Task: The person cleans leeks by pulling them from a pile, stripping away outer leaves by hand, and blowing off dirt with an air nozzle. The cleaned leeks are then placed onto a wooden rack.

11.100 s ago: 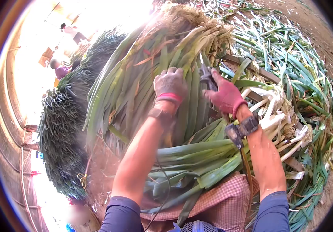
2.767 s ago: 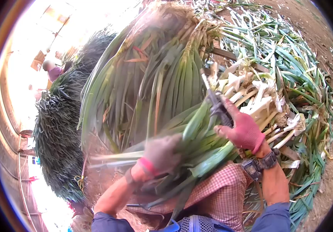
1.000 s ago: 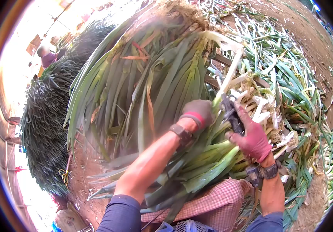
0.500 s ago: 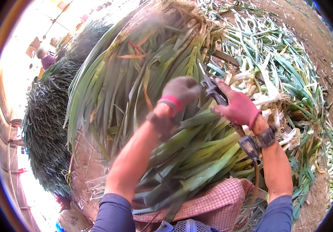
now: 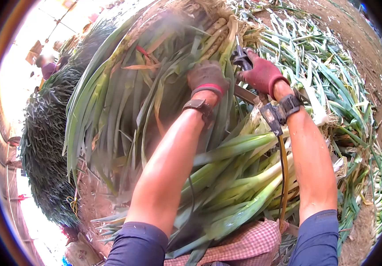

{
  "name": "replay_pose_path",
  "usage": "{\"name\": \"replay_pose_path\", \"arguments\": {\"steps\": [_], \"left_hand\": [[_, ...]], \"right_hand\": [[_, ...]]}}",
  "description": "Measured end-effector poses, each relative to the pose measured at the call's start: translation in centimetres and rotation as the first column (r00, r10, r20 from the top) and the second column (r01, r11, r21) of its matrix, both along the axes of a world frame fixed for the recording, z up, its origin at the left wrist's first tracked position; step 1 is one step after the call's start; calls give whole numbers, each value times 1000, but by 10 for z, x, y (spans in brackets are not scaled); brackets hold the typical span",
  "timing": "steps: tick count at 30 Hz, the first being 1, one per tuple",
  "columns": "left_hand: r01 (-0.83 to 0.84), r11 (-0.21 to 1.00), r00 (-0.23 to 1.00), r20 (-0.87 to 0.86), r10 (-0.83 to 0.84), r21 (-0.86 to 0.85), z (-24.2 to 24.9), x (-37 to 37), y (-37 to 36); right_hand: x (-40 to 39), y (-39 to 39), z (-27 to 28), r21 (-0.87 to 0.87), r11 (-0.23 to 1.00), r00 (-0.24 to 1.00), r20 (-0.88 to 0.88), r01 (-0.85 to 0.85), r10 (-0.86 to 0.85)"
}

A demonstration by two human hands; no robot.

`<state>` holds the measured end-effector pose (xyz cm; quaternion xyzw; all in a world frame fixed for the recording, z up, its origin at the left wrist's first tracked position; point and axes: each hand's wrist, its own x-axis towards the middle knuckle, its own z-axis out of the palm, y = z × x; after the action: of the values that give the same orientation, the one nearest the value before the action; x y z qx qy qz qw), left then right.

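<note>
Bare dirt ground [image 5: 355, 26] carries heaped leeks [image 5: 124, 93] and scattered trimmings [image 5: 333, 75].

I see leeks everywhere: the upright leek stack [image 5: 155, 88] walls off ahead, trimmed leeks [image 5: 239, 177] crowd my lap, and bare soil [image 5: 355, 40] opens far right.

The gloved left hand [image 5: 207, 75] gripped a stalk in the upright leek bundle [image 5: 155, 75], while the red-gloved right hand [image 5: 262, 73] held a dark cutting tool [image 5: 240, 57] against the stalks just beside it. Trimmed leeks [image 5: 239, 177] lay across the checked cloth [image 5: 248, 246] below both forearms.
</note>
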<state>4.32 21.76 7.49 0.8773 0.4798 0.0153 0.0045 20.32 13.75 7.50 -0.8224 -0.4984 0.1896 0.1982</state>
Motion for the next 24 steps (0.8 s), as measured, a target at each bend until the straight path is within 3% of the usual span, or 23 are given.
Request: {"name": "replay_pose_path", "arguments": {"steps": [5,8,11,13,14,17,21,24], "left_hand": [[-80,954,997,-45,70,-290,12,8,14],[-48,968,992,104,76,-246,9,0,11],[-52,936,994,76,84,-347,13,-2,11],[-33,927,997,58,59,-373,3,-5,10],[-17,917,999,36,34,-400,-1,-8,9],[16,917,997,79,17,-398,-3,-17,-9],[27,911,999,47,-8,-411,-6,-24,-30],[21,907,1000,4,-22,-420,1,-28,-42]], "right_hand": [[1,13,7,-45,998,999,8,50,-50],[-1,-6,6,-89,996,1000,-5,-2,1],[-15,-52,-8,-40,997,997,-28,-70,69],[-29,-90,0,-42,986,969,-191,-164,153],[-42,-111,13,-111,988,967,-241,-112,82],[-55,-164,8,-64,985,973,-176,-161,148],[-58,-188,18,-34,994,988,-115,-107,102],[-63,-198,35,-178,964,971,-169,-199,169]]}}
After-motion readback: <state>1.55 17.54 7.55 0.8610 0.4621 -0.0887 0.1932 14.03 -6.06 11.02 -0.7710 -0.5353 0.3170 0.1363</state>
